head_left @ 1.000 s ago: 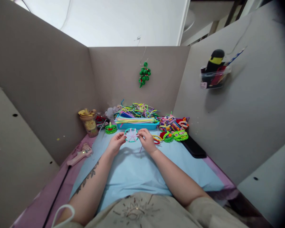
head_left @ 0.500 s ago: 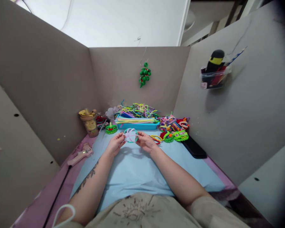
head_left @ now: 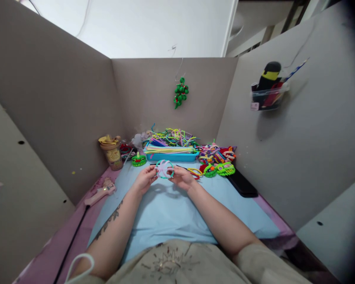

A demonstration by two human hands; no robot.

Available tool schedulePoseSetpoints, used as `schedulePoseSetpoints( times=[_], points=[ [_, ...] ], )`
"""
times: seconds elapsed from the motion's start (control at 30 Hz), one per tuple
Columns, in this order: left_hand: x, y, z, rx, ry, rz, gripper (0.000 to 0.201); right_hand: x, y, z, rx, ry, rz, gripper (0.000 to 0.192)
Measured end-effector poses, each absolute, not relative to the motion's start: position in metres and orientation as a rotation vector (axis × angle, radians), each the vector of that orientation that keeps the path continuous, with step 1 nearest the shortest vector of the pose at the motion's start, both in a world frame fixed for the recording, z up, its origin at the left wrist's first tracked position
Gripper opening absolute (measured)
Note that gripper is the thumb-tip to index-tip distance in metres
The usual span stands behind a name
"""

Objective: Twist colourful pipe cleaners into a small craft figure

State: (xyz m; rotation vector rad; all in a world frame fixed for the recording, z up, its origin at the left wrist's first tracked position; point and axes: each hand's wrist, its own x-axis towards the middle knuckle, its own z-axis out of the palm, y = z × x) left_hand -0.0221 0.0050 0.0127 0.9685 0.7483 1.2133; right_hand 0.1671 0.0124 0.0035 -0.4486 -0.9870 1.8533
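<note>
Between my two hands, above the light blue cloth (head_left: 165, 213), is a small ring of teal pipe cleaner crossed by pale lilac strands (head_left: 165, 169). My left hand (head_left: 146, 178) pinches its left edge with thumb and fingers. The opposite edge is gripped by my right hand (head_left: 182, 177), whose fingertips reach over the rim. Just right of that hand lie scissors with yellow and red handles (head_left: 195, 172), their blades partly hidden behind the fingers.
Behind my hands stands a blue tray (head_left: 177, 157) heaped with pipe cleaners. Finished fuzzy figures (head_left: 215, 156) crowd the right, by a black phone-like slab (head_left: 243, 184). Left are a pink glue gun (head_left: 102, 192) with a cord and a tumbler (head_left: 112, 154). Grey panels (head_left: 171, 114) enclose three sides.
The ring has shifted slightly to the right and turned a little in my fingers. My right fingertips now reach further over its edge.
</note>
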Motion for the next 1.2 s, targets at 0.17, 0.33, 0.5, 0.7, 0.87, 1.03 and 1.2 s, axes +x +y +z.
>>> schedulePoseSetpoints(
  times=[0.17,0.33,0.5,0.7,0.87,1.03,1.2],
  points=[
    [-0.021,0.001,0.016,0.964,0.715,1.146,0.032,0.165,0.012,0.006,-0.359,-1.010,1.797,0.019],
    [-0.021,0.001,0.016,0.900,0.637,1.103,0.023,0.166,0.016,0.003,-0.302,-0.900,1.826,0.014],
    [-0.021,-0.001,0.015,0.918,0.604,1.043,0.016,0.167,0.018,0.001,-0.293,-0.924,1.850,0.015],
    [-0.022,-0.004,0.016,0.955,0.590,1.019,0.014,0.167,0.017,0.001,-0.315,-0.926,1.840,0.014],
    [-0.023,-0.004,0.014,0.947,0.601,1.072,0.016,0.167,0.015,0.001,-0.345,-0.933,1.868,0.015],
    [-0.022,-0.002,0.014,0.971,0.616,1.213,0.019,0.164,0.012,0.004,-0.452,-0.941,1.832,0.024],
    [-0.018,0.002,0.015,1.153,0.874,1.413,0.019,0.157,0.012,0.005,-0.728,-0.933,1.415,0.023]
  ],
)
